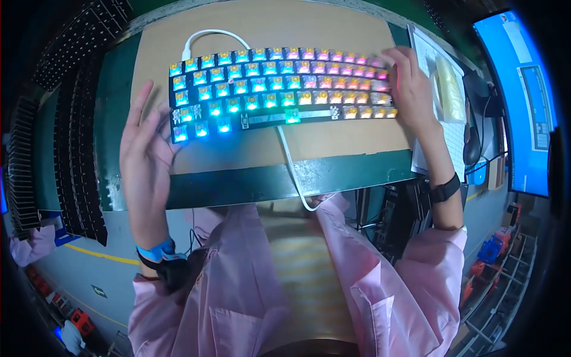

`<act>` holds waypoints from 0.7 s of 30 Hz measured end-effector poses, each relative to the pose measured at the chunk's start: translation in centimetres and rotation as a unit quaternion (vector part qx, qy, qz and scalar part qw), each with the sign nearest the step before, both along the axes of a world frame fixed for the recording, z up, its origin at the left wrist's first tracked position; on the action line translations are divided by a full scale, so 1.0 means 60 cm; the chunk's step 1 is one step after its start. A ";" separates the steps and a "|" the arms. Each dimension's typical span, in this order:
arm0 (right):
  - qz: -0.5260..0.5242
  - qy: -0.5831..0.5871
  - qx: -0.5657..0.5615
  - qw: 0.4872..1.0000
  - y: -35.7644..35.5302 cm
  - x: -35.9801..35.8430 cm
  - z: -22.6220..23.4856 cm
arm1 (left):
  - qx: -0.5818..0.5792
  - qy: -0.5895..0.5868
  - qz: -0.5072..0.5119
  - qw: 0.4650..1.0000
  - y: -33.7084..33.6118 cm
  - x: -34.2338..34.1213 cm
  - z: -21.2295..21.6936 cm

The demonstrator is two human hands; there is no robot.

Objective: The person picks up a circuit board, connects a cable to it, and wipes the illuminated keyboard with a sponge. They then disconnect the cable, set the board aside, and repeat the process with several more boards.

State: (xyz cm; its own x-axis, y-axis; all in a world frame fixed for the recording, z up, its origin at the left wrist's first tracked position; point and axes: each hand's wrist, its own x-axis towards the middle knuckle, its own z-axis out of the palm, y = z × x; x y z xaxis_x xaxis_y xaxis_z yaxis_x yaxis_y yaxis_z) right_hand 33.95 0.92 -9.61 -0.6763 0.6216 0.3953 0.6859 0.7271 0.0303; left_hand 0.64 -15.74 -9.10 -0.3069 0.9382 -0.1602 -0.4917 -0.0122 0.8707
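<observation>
A keyboard without keycaps (256, 95), its switches lit from blue and green to pink and orange, spans the brown board. At its left end my left hand (146, 143) has its fingers apart, one stretched up beside the edge. Part of that hand passes behind the keyboard's near left corner. My right hand (410, 89) is closed round the right end, its fingertips over the far right corner and its thumb hidden. A white cable (217, 31) is plugged in at the far left edge. More white cable (288, 154) hangs over the table's front edge.
The brown board (339, 143) lies on a green table (238, 184). To the right are paper sheets (422, 44), a yellowish plastic-wrapped bundle (450, 89), a black mouse (471, 146) and a lit monitor (517, 101). Black slotted racks (77, 143) stand at the left.
</observation>
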 end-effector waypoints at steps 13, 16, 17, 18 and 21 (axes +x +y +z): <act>0.091 0.044 -0.074 0.992 -0.200 -0.137 -0.010 | 0.038 0.020 -0.022 0.999 -0.009 0.018 -0.021; 0.059 0.073 -0.045 0.994 -0.183 -0.096 -0.005 | -0.002 0.039 0.003 0.999 -0.030 0.013 -0.011; 0.036 0.105 -0.076 0.991 -0.177 -0.080 0.006 | -0.009 0.026 0.007 1.000 -0.031 0.010 -0.012; 0.019 0.142 -0.110 0.984 -0.177 -0.070 0.009 | 0.006 0.022 -0.006 1.000 -0.034 0.005 -0.019; -0.112 0.265 0.112 0.951 -0.085 0.033 0.043 | 0.045 0.013 -0.065 0.997 -0.032 -0.012 -0.033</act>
State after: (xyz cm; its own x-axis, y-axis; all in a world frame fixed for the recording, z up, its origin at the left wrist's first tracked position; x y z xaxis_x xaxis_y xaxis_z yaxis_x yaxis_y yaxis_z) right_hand 35.96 -4.21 -7.06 -0.2061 0.5865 0.7833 0.7847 0.5773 -0.2258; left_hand -0.10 -17.67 -11.10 -0.1849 0.9805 -0.0663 -0.4717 -0.0294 0.8813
